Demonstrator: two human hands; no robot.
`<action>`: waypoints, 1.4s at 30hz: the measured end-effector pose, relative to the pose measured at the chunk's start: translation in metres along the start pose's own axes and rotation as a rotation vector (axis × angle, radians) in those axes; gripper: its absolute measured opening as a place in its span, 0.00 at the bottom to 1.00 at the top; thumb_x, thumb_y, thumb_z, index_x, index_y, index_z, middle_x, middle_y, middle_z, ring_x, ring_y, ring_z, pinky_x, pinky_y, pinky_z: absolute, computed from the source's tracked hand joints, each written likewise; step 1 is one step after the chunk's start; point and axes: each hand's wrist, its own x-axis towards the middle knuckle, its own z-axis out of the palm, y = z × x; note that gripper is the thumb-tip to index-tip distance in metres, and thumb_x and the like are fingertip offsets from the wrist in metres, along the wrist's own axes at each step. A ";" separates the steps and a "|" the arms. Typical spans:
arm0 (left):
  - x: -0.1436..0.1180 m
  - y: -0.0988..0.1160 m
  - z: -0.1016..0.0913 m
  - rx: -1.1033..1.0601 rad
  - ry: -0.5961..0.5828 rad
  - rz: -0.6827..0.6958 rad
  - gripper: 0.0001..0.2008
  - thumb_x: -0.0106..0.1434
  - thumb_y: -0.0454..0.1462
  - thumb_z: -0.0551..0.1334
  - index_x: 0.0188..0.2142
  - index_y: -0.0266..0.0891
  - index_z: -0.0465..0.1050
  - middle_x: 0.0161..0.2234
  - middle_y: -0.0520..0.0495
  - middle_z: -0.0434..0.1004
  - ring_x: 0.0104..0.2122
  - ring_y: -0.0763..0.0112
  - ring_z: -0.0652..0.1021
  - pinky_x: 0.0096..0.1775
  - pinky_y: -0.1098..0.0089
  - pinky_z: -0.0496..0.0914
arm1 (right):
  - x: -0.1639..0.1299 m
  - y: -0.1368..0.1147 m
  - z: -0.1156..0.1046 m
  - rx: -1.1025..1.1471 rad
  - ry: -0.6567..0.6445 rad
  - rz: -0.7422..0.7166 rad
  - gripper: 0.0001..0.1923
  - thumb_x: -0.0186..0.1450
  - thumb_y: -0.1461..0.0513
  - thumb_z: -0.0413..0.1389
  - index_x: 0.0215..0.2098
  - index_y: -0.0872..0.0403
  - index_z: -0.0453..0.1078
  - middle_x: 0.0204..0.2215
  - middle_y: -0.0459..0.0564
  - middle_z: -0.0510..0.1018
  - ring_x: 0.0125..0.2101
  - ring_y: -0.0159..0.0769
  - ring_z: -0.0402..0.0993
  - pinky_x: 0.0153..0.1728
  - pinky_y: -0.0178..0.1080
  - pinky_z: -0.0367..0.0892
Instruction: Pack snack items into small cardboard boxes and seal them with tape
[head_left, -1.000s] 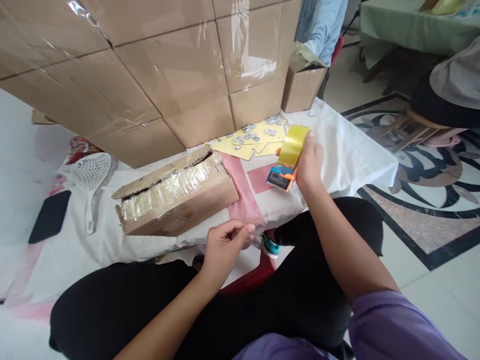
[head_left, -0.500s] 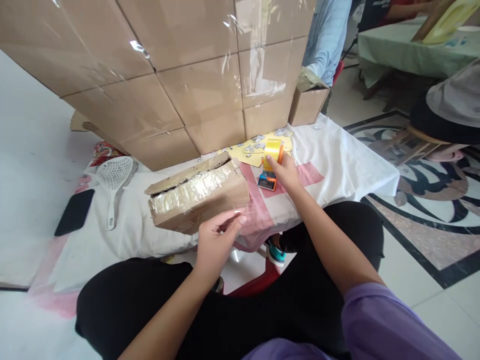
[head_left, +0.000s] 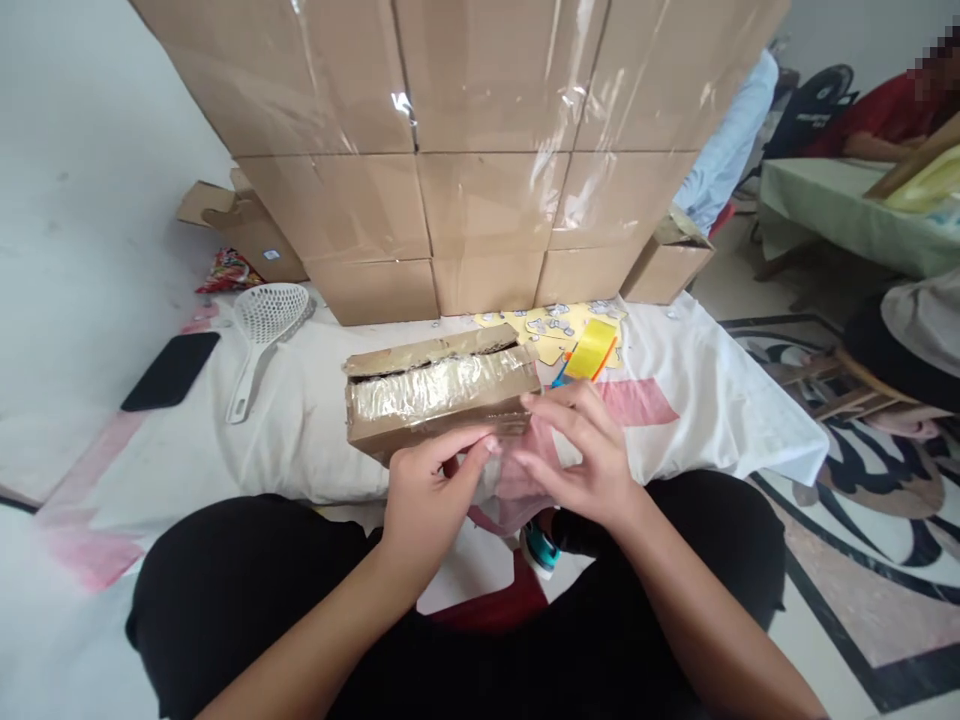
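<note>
A small cardboard box (head_left: 442, 390) lies on the cloth before me, its upper side covered in shiny clear tape and a dark gap along its flap. My left hand (head_left: 439, 485) is pinched at the box's near right edge, holding a thin strip of clear tape (head_left: 493, 446) that is hard to make out. Facing it, my right hand (head_left: 589, 450) has its thumb and fingers apart by the box's right end, close to the strip. Just beyond the right hand, a yellow tape roll (head_left: 592, 348) in an orange and blue dispenser stands on the table.
A tall wrapped stack of cartons (head_left: 487, 200) rises behind the box. On the left are a white slotted skimmer (head_left: 270, 320), a black phone-like slab (head_left: 171, 372) and a red packet (head_left: 227, 270). Another small carton (head_left: 667, 260) stands right. Other people sit beyond.
My right hand has let go of the tape dispenser, leaving it on the table, and moved left toward my left hand. The view has turned slightly left.
</note>
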 end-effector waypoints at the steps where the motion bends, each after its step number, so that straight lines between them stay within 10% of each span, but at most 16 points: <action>1: 0.000 0.001 -0.001 0.011 -0.014 0.029 0.08 0.65 0.41 0.66 0.41 0.47 0.84 0.36 0.53 0.86 0.30 0.70 0.81 0.35 0.70 0.73 | 0.000 -0.002 0.002 -0.011 -0.055 -0.035 0.32 0.64 0.63 0.64 0.65 0.43 0.64 0.46 0.54 0.74 0.44 0.45 0.70 0.43 0.51 0.69; 7: -0.001 0.010 -0.007 0.063 -0.070 0.149 0.07 0.64 0.37 0.66 0.38 0.50 0.85 0.28 0.55 0.85 0.21 0.74 0.74 0.31 0.70 0.69 | -0.003 0.004 0.010 0.186 -0.101 -0.047 0.32 0.66 0.72 0.55 0.65 0.41 0.64 0.35 0.48 0.79 0.35 0.40 0.73 0.35 0.47 0.71; 18: 0.005 0.013 -0.035 -0.225 -0.188 -0.095 0.10 0.62 0.39 0.66 0.42 0.47 0.84 0.32 0.50 0.85 0.33 0.63 0.83 0.36 0.67 0.75 | 0.035 -0.032 -0.002 0.086 -0.243 -0.007 0.20 0.64 0.72 0.57 0.49 0.46 0.76 0.36 0.51 0.80 0.36 0.42 0.74 0.36 0.47 0.70; 22: 0.011 0.007 -0.051 -0.386 -0.146 -0.235 0.33 0.60 0.42 0.69 0.64 0.42 0.66 0.32 0.49 0.85 0.34 0.62 0.83 0.35 0.68 0.75 | 0.059 -0.050 -0.010 0.081 0.052 -0.014 0.15 0.65 0.69 0.57 0.43 0.44 0.78 0.30 0.50 0.77 0.32 0.42 0.72 0.34 0.48 0.67; 25: 0.016 0.008 -0.064 -0.409 -0.121 -0.208 0.24 0.62 0.43 0.67 0.56 0.41 0.73 0.30 0.48 0.85 0.34 0.63 0.83 0.34 0.69 0.73 | 0.080 -0.051 -0.022 0.115 0.276 0.105 0.08 0.66 0.64 0.61 0.37 0.43 0.80 0.28 0.51 0.75 0.31 0.43 0.70 0.32 0.47 0.65; 30: 0.017 0.010 -0.063 -0.280 -0.084 -0.061 0.13 0.66 0.46 0.62 0.43 0.41 0.78 0.27 0.49 0.83 0.20 0.70 0.75 0.24 0.70 0.65 | 0.113 -0.005 -0.031 0.163 -0.178 0.297 0.05 0.63 0.56 0.64 0.35 0.48 0.80 0.31 0.50 0.79 0.32 0.39 0.73 0.34 0.43 0.66; 33: 0.018 0.001 -0.047 -0.004 -0.039 0.231 0.18 0.65 0.44 0.63 0.52 0.42 0.75 0.46 0.44 0.83 0.26 0.70 0.79 0.31 0.69 0.72 | 0.122 0.032 -0.021 0.121 -0.443 0.367 0.15 0.62 0.50 0.64 0.34 0.52 0.80 0.30 0.49 0.80 0.31 0.36 0.73 0.35 0.41 0.66; 37: 0.021 -0.013 -0.025 0.371 -0.155 0.604 0.23 0.69 0.43 0.56 0.63 0.43 0.66 0.68 0.37 0.62 0.43 0.62 0.83 0.36 0.68 0.76 | 0.124 0.061 -0.009 0.148 -0.502 0.421 0.22 0.60 0.45 0.64 0.34 0.55 0.80 0.30 0.51 0.80 0.31 0.37 0.74 0.36 0.40 0.67; 42: 0.021 -0.020 -0.001 0.548 -0.213 0.577 0.27 0.69 0.40 0.54 0.66 0.41 0.59 0.71 0.36 0.54 0.41 0.59 0.84 0.34 0.64 0.79 | 0.123 0.064 -0.002 0.142 -0.533 0.413 0.22 0.60 0.45 0.62 0.33 0.57 0.79 0.29 0.51 0.80 0.31 0.36 0.73 0.36 0.40 0.68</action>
